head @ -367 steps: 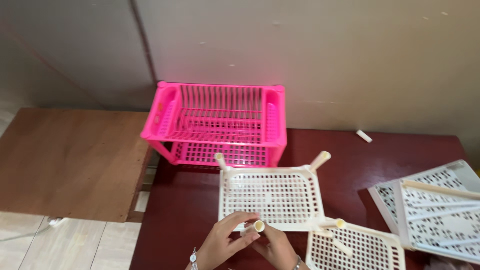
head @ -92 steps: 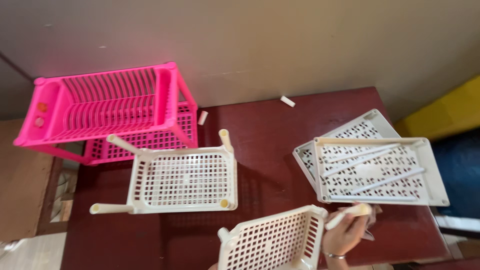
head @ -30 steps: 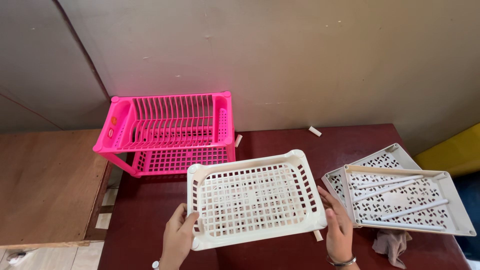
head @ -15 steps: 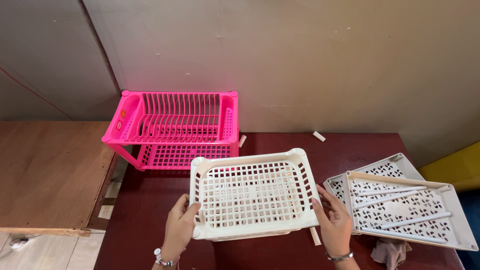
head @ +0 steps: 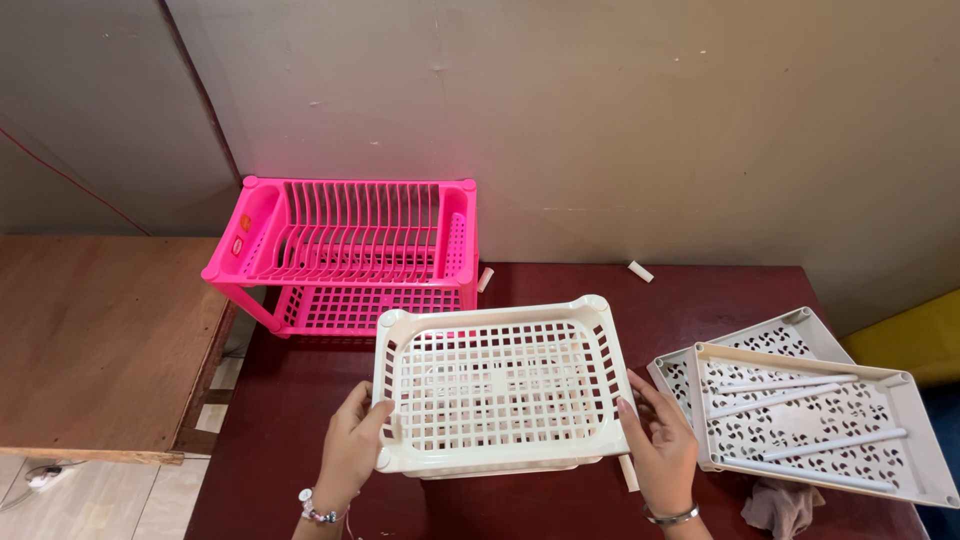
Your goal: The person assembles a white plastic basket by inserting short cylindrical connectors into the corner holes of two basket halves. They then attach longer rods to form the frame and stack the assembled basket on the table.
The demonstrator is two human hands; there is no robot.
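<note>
The cream lattice basket (head: 503,390) sits level above a second cream tier that shows only as a strip under its near edge, both over the dark red tabletop (head: 700,290); the left hand (head: 350,450) grips the basket's left short side, its fingers (head: 372,415) curled over the rim near the front corner; the right hand (head: 660,450) lies along the right side with fingers extended and pressed against the wall, so each hand is closed on the basket rather than slack; whether the corner sockets have met the posts below cannot be told, since the basket hides them; to do this well, I judge it best to hold the basket flat, line up all four corners before pressing, and push down evenly at both ends, because a tilt would likely jam one post and leave another free; a loose cream peg (head: 628,472) lies on the tabletop just beside the right hand, and should be kept clear of the base; the pink dish rack (head: 350,250) stands behind against the wall, near but apart; the stacked patterned grey trays (head: 800,410) with loose rods lie to the right, with a crumpled cloth (head: 785,500) at their near edge.
</note>
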